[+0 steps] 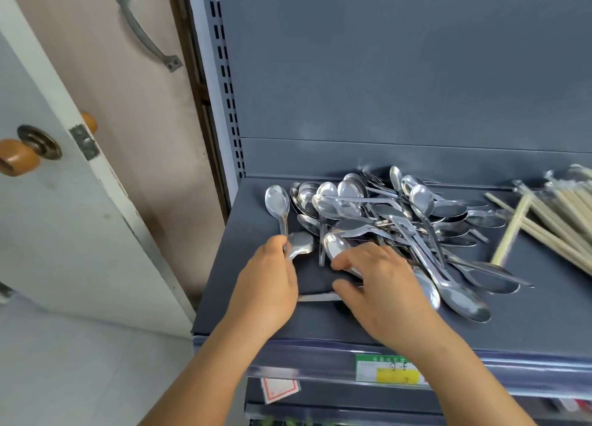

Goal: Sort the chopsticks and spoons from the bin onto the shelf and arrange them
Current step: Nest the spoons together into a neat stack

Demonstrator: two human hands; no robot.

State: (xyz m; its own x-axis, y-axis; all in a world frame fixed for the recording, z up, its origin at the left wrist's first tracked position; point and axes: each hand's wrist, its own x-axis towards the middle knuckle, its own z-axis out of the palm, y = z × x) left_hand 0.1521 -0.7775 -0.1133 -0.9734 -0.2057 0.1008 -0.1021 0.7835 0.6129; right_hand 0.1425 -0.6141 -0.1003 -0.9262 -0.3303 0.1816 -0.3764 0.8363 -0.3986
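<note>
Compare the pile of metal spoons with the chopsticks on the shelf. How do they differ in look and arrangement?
The spoons are shiny silver metal; the chopsticks are pale and matte.
The spoons lie tangled, pointing many ways; the chopsticks lie mostly side by side.
The left hand holds a spoon and the right hand rests on the pile; neither touches the chopsticks.
Both lie on the grey shelf.

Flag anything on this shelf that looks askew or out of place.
The spoons lie in a tangled heap on the shelf, bowls and handles pointing every way, not in rows. One pair of chopsticks lies splayed apart from the chopstick pile at right. Nothing looks damaged.
</note>
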